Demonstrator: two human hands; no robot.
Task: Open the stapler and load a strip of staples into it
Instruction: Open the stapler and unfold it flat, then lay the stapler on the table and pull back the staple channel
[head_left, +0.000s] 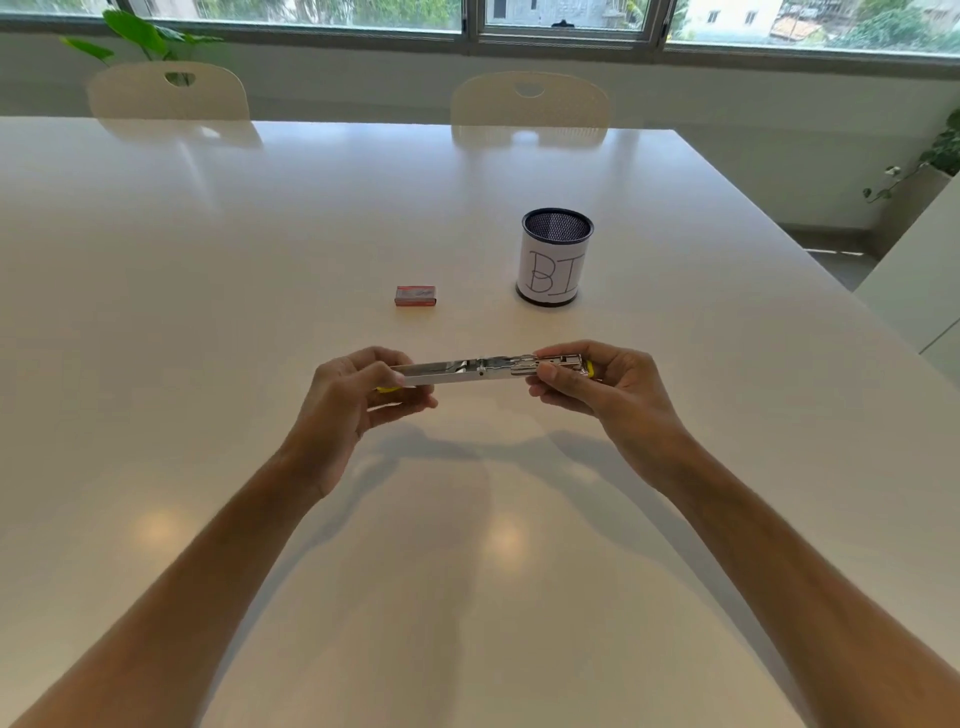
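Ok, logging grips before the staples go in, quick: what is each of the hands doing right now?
Left hand: grips the left end of the opened stapler.
Right hand: pinches the stapler's right end.

Large glossy white desk (208, 291), mirroring daylight and two round ceiling-light spots near the front edge. Two pale chairs (169, 91) tucked in along the far side, each with an oval cut-out in the back. Behind them, a wide window (561, 21) with grey frames, trees and buildings outside. Leafy plant (135, 34) at far left, trailing plant (940, 150) at right.
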